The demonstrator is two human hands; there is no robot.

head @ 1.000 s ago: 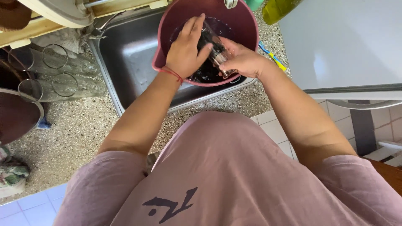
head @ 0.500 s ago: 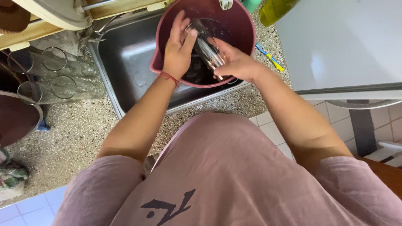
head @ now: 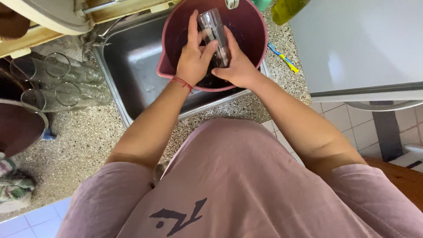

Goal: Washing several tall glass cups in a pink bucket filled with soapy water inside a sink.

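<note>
Speckled worktop (head: pixel 83 145) carries a steel sink (head: pixel 132 70). Pink bucket (head: pixel 255 31) sits in the sink's right part, dark water inside. White appliance (head: pixel 361 44) stands at right. Clear glasses (head: pixel 66 81) lie on their sides left of the sink. Left hand (head: pixel 194 59) wraps the glass (head: pixel 213 33) from the left, fingers closed on it. Right hand (head: pixel 238 66) grips the glass's lower part from the right. Glass is tilted over the bucket, between both hands. Blue-yellow toothbrush (head: pixel 284 59) lies right of the bucket.
</note>
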